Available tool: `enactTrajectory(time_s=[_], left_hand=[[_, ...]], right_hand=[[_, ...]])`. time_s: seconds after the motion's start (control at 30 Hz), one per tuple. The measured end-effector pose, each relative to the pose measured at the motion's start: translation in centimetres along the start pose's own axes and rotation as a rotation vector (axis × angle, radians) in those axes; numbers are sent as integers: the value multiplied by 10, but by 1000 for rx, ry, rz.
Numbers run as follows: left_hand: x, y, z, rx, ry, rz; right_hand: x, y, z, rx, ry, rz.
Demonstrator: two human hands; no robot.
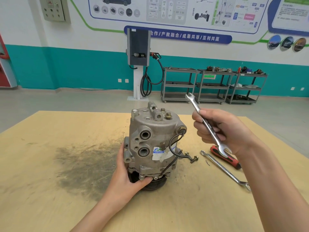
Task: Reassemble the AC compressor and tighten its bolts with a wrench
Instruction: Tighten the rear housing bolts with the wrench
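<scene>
Fingers of right hand (222, 131) curled round the shank of an open-end wrench (207, 124), held in the air to the right of and above the unit, both wrench ends clear of any bolt. Left hand (128, 171) fingers wrapped on the lower body of the AC compressor (153, 143), thumb near the pulley (155, 183), steadying it. Compressor stands upright, pulley end down, mid-counter (50, 181), beside a dark grease smear (83, 163). Bolts seen at top face, approx. one brass-coloured (168, 115) w/ others near it; seating depth not determinable. Two loose bolts (192, 157) lie on counter just right of the unit, so assy. judged incomplete. Second wrench (225, 170) and red-handled tool (224, 157) lie further right, untouched. Recommendation for step in hand: seat the wrench end fully and square on the bolt head before loading, else flats may round; keep left hand bracing low so the unit does not tip on its narrow pulley base; start the loose bolts by hand first, then tighten evenly, alternating across the face. Black wire (173, 144) hangs near right side; keep clear of the wrench swing.
</scene>
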State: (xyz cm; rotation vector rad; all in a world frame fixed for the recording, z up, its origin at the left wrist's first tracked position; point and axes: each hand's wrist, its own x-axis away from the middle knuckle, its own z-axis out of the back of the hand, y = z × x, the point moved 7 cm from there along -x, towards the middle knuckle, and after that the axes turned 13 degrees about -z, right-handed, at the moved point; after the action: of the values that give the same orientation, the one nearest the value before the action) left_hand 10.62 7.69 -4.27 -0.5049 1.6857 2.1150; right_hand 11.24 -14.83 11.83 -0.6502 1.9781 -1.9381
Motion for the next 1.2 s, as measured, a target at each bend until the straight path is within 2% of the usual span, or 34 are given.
enactTrajectory(time_s=[0.2,0.4,0.53,0.77,0.97,1.2], left_hand=[[1,0,-1,28,-4,2],[2,0,-1,28,-15,17],[2,-2,-1,16,-12,22],[1,1,-3,33,-17,-15],[2,1,-2,9,-21,-18],[1,-1,-3,16,-38,-26]], right_hand=[[-19,-5,-11,-42,100,-9],[-26,-5,4,-205,312,69],[-24,-4,10,-315,388,121],[-25,5,12,-704,407,146],[-22,11,15,-739,469,118],[-14,-2,13,-651,415,248]])
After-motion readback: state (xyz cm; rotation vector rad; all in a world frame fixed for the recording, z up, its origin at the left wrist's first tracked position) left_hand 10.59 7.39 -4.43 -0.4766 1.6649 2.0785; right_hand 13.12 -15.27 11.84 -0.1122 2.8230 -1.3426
